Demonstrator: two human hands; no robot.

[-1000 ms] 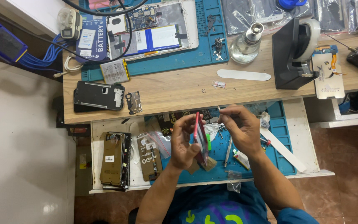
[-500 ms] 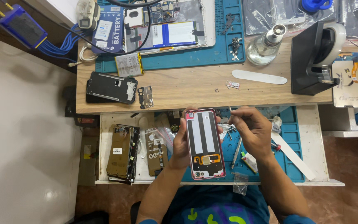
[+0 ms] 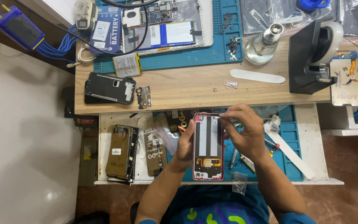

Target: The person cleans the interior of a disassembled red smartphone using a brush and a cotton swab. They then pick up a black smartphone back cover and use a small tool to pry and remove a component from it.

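Observation:
My left hand point(image 3: 185, 143) grips the left edge of an opened phone housing point(image 3: 207, 146) with a red rim, its inner side facing up with black strips and an orange flex part. The housing is held flat above a pulled-out drawer tray point(image 3: 311, 124). My right hand point(image 3: 245, 130) rests over the housing's top right corner, fingers pinched near the upper edge; whether a tool is between them I cannot tell.
The tray holds a teal mat point(image 3: 289, 161), small tools, plastic bags and a stack of phone parts point(image 3: 121, 153). On the wooden desk point(image 3: 187, 89) above lie a black phone frame point(image 3: 110, 88), a battery point(image 3: 126, 65), an opened tablet point(image 3: 166, 25), a glass bottle point(image 3: 264, 45) and a black stand point(image 3: 311, 58).
The housing was edge-on between my hands a second ago. It has turned flat with its inside facing up, and my right hand has come to its top right corner.

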